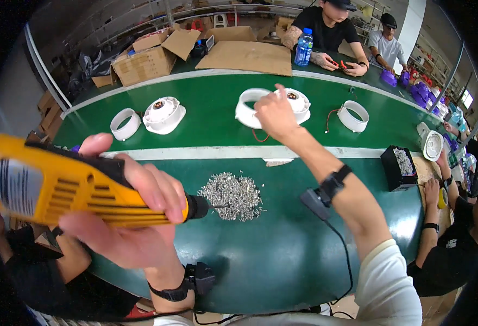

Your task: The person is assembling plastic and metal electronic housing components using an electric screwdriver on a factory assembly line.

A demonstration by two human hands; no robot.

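Head view: the left hand (136,217) wraps its fingers tight round a yellow electric screwdriver (65,185), bit aimed right at the near pile of screws (232,195) on the green desk (282,255). Far out, the right hand (274,114) closes on a white round housing (274,106) on the conveyor belt (212,119). Best to grip the rim firmly and draw it in level, driver kept clear.

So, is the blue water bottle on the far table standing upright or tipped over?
Upright: the water bottle stands on its base on the far table, cap on top.
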